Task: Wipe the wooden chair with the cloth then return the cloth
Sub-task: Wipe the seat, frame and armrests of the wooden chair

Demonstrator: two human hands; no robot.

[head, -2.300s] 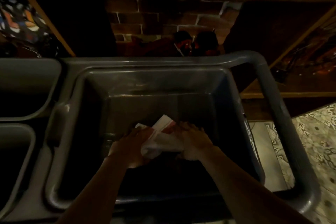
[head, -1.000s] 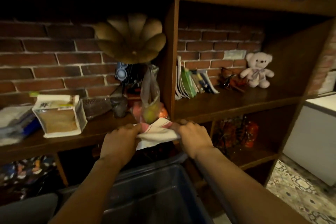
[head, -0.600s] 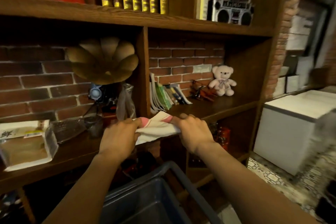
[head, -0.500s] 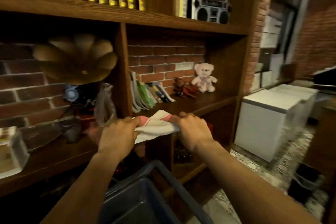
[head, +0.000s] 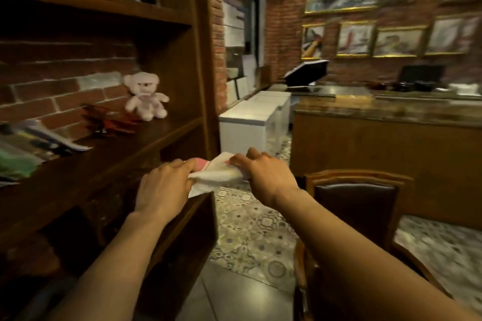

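You've got the cloth stretched between both hands, out in front of you at chest height. Your left hand has its grip pinched shut on the near left end, thumb and fingers bunching the fabric. Your right hand clamps the other end, fingers curled over the top. Holding it at both ends keeps it gathered and tidy, ready to press flat, rather than dangling loose. The wooden chair sits just below and to the right of your right grip, its dark padded back framed in wood, well within reach. To the left of your left grip runs the shelf, with a teddy bear sitting farther back. By my reading, no wiping has begun: the cloth isn't touching the chair yet. Next you'd swing right and lower it onto the top rail.
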